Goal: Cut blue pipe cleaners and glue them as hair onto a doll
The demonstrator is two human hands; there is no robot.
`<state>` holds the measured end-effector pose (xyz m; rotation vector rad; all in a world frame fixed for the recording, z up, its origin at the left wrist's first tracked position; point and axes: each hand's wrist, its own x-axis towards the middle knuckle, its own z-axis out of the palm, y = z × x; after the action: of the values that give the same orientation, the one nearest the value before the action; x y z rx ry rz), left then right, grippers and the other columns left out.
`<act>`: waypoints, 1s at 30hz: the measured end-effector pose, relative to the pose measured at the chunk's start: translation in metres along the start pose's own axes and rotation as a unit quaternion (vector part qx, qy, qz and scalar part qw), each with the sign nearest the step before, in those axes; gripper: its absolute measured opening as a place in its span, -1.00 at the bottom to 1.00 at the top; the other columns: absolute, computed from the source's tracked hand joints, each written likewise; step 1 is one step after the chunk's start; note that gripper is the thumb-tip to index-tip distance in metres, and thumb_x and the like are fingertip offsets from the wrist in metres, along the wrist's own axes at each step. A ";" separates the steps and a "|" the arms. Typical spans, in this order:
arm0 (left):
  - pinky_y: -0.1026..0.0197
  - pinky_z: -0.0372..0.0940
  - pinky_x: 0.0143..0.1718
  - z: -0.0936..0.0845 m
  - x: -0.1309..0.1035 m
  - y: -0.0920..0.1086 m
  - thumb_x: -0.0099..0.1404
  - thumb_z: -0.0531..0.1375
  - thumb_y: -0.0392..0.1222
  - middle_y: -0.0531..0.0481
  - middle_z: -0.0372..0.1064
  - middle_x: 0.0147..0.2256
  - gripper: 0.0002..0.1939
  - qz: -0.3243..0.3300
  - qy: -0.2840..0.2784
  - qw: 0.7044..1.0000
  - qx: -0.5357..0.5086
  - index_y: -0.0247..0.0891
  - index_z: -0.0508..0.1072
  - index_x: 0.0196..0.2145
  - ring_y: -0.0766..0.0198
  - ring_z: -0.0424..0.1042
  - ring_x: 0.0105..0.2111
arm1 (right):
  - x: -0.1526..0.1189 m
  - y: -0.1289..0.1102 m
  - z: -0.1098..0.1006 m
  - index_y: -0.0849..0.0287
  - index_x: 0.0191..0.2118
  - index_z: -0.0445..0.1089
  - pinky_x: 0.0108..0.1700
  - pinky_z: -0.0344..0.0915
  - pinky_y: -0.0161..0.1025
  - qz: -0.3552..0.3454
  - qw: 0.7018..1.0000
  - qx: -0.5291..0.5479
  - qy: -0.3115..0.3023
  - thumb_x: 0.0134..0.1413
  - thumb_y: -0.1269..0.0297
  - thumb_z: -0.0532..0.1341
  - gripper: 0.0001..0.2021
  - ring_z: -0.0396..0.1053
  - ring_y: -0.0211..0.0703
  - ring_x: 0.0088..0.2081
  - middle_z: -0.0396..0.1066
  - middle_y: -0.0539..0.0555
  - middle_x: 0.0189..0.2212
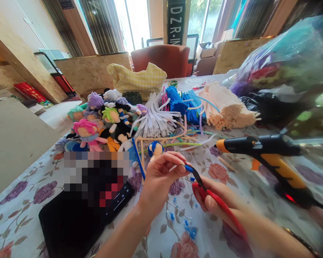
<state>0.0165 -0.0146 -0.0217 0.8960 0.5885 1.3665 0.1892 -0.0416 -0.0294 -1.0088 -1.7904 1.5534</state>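
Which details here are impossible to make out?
All in the head view:
Black touchscreen device: upper screen pixelated.
Blue fuzzy piece: one end hidden by left hand.
Blue-haired doll: body hidden by the same hand.
Clear plastic bag: contents blurred, right side cut off by edge.

You are facing two tall, bright windows, the left one (136, 23) showing mostly white glare and the right one (204, 18) letting green foliage show through. Daylight is streaming in from behind a reddish-brown, rounded chair back (161, 59). Between the windows, a black vertical sign with white letters (175, 21) is hanging in front of you. Pleated grey-brown curtains (101, 27) are framing the left window, and a cream wall (29, 27) is rising at your far left. Low, beige marbled partitions (94, 71) are running across the room on both sides of the chair. An open cardboard box (206, 51) is sitting near the right window, while a white, rose-patterned cloth (21, 208) is covering your table.
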 end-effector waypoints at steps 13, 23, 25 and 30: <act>0.44 0.41 -0.35 -0.001 0.000 -0.001 0.05 0.40 -0.31 0.07 0.39 -0.36 -0.89 0.004 0.004 1.000 0.001 -0.25 0.53 -0.53 0.43 0.44 -0.36 | 0.000 0.002 0.000 0.14 -0.42 0.22 -0.50 0.02 -0.34 -0.001 1.000 0.014 0.020 0.10 -0.29 0.08 -0.49 0.00 -0.28 -0.50 0.07 -0.07 -0.53; 0.42 0.41 -0.34 0.000 0.000 0.000 0.06 0.39 -0.31 0.06 0.37 -0.35 -0.89 -0.004 0.008 1.000 0.007 -0.25 0.53 -0.52 0.41 0.44 -0.35 | 0.000 0.000 0.000 0.14 -0.42 0.18 -0.49 0.04 -0.34 -0.005 1.000 0.003 0.010 0.09 -0.33 0.04 -0.46 0.01 -0.27 -0.48 0.08 -0.06 -0.51; 0.42 0.41 -0.34 0.000 0.000 0.000 0.06 0.39 -0.32 0.06 0.37 -0.35 -0.89 -0.003 0.008 1.000 0.009 -0.25 0.52 -0.53 0.42 0.44 -0.35 | 0.000 0.003 0.000 0.13 -0.42 0.17 -0.51 0.02 -0.34 -0.003 1.000 0.008 0.011 0.09 -0.34 0.03 -0.46 -0.01 -0.28 -0.50 0.06 -0.07 -0.52; 0.42 0.40 -0.34 -0.001 0.000 -0.002 0.06 0.39 -0.32 0.06 0.38 -0.34 -0.89 -0.002 0.014 1.000 0.020 -0.26 0.52 -0.52 0.41 0.43 -0.34 | 0.002 0.018 0.001 0.11 -0.44 0.08 -0.53 -0.04 -0.34 0.007 1.000 0.023 0.007 0.06 -0.37 0.03 -0.44 -0.04 -0.30 -0.51 0.01 -0.09 -0.52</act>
<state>0.0164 -0.0145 -0.0237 0.9092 0.6407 1.3704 0.1910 -0.0398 -0.0476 -1.0095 -1.7351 1.5843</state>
